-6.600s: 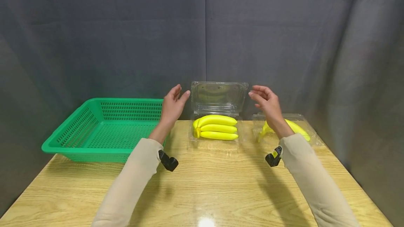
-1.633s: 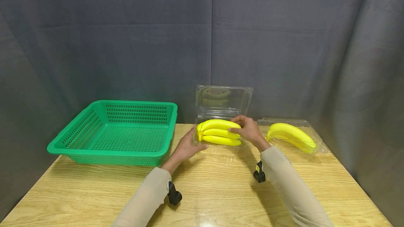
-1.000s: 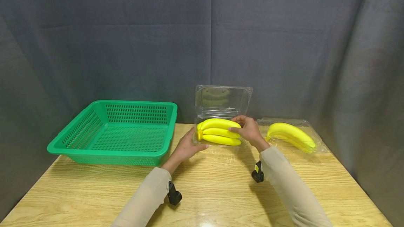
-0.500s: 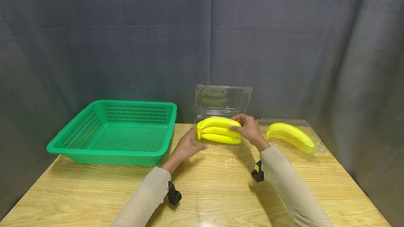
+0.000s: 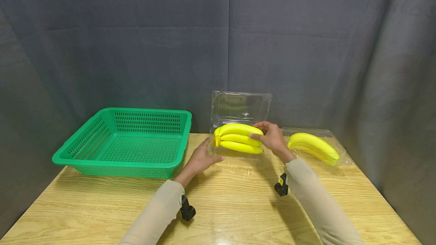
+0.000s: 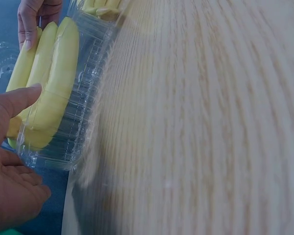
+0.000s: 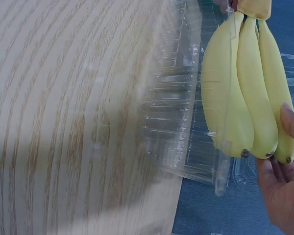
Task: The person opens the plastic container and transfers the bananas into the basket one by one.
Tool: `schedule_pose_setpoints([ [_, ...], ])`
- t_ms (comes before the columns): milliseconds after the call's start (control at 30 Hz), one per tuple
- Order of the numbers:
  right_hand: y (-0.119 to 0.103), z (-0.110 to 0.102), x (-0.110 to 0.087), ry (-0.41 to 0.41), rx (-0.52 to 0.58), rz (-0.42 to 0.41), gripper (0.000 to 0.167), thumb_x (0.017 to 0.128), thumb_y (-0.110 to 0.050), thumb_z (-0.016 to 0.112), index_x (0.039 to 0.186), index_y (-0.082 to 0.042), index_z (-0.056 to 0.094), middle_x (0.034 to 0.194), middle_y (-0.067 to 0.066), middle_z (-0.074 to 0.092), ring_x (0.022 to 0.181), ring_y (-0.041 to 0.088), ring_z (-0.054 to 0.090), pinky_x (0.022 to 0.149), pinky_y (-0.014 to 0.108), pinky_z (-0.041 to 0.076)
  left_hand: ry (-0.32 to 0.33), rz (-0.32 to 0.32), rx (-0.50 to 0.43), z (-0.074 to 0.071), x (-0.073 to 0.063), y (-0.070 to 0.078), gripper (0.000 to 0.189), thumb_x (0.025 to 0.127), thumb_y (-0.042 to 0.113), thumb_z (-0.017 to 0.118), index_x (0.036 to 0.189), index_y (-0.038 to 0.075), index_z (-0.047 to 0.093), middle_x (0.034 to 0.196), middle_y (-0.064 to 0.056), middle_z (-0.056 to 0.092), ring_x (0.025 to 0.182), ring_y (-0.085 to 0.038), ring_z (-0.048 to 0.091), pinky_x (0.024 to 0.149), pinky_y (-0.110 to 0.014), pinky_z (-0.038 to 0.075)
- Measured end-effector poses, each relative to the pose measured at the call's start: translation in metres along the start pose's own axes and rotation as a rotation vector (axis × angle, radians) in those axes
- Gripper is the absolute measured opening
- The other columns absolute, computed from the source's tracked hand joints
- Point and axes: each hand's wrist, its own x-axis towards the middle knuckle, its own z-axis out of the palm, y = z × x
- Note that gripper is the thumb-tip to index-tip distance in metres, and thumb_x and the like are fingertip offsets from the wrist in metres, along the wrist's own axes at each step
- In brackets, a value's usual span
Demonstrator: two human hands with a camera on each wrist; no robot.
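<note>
A bunch of yellow bananas (image 5: 238, 138) is tilted above the base of an open clear plastic clamshell container (image 5: 241, 109), whose lid stands up at the back. My right hand (image 5: 272, 139) pinches the banana tips, thumb in front and fingers behind; the right wrist view shows this grip on the bunch (image 7: 257, 88). At the container's left end, my left hand (image 5: 201, 158) holds the corner. In the left wrist view, its thumb reaches over the container's rim (image 6: 27, 142) and its fingers curl outside the wall.
A green slotted plastic basket (image 5: 139, 150) stands on the left of the wooden table (image 5: 235, 207). To the right lies another clear container (image 5: 342, 150) with bananas (image 5: 313, 146) inside. A dark grey curtain (image 5: 163, 48) hangs behind the table.
Both hands have come down from beside the raised lid to the container. Lately the right hand has raised the bananas slightly and shifted them a little right; the left hand has stayed put.
</note>
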Motion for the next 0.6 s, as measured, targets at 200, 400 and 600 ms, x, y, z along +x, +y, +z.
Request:
schedule_pose_setpoints([
  [200, -0.004, -0.0038, -0.0023, 0.013, 0.016, -0.017, 0.035, 0.085, -0.013, 0.077, 0.116, -0.002, 0.065, 0.108, 0.017, 0.068, 0.091, 0.029, 0.065, 0.071, 0.035, 0.054, 0.0, 0.002, 0.01, 0.0, 0.0001, 0.0006, 0.095, 0.084, 0.032, 0.077, 0.154, 0.003, 0.02, 0.155, -0.02, 0.023, 0.139, -0.04, 0.026, 0.107, -0.055, 0.031],
  [400, -0.0062, -0.0062, -0.0044, 0.018, 0.036, -0.021, 0.033, 0.085, -0.012, 0.076, 0.115, -0.002, 0.065, 0.107, 0.016, 0.068, 0.088, 0.027, 0.065, 0.068, 0.034, 0.053, -0.008, 0.007, 0.015, -0.0007, -0.0011, 0.0018, 0.094, 0.085, 0.033, 0.076, 0.153, 0.001, 0.021, 0.156, -0.019, 0.022, 0.139, -0.04, 0.026, 0.106, -0.055, 0.032],
  [600, -0.0075, -0.0097, -0.0059, 0.022, 0.014, -0.025, 0.036, 0.086, -0.014, 0.076, 0.118, -0.003, 0.065, 0.11, 0.016, 0.068, 0.09, 0.028, 0.064, 0.072, 0.037, 0.053, -0.014, 0.012, 0.015, -0.0004, -0.0022, 0.0017, 0.094, 0.085, 0.034, 0.076, 0.153, 0.001, 0.021, 0.157, -0.017, 0.02, 0.141, -0.038, 0.023, 0.108, -0.054, 0.03],
])
